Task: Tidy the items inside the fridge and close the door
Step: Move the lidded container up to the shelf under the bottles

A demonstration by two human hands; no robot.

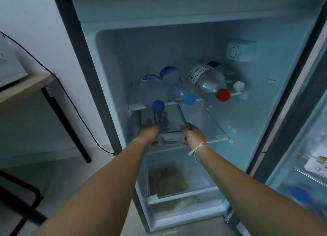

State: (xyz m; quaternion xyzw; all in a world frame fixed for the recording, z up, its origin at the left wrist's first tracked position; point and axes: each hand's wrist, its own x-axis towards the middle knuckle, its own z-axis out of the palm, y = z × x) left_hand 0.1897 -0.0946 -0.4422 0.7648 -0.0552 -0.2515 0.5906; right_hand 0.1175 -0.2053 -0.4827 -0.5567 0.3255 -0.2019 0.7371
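The fridge stands open in front of me. Several water bottles lie on their sides on the upper shelf: one with a dark blue cap, one with a light blue cap, a large one with a red cap and one with a white cap. On the middle shelf sits a clear plastic container. My left hand grips its left side and my right hand grips its right side.
The open fridge door stands at the right, with items in its racks and a blue-capped bottle. The bottom crisper drawer holds brownish food. A wooden table with black legs and a black cable stand at the left.
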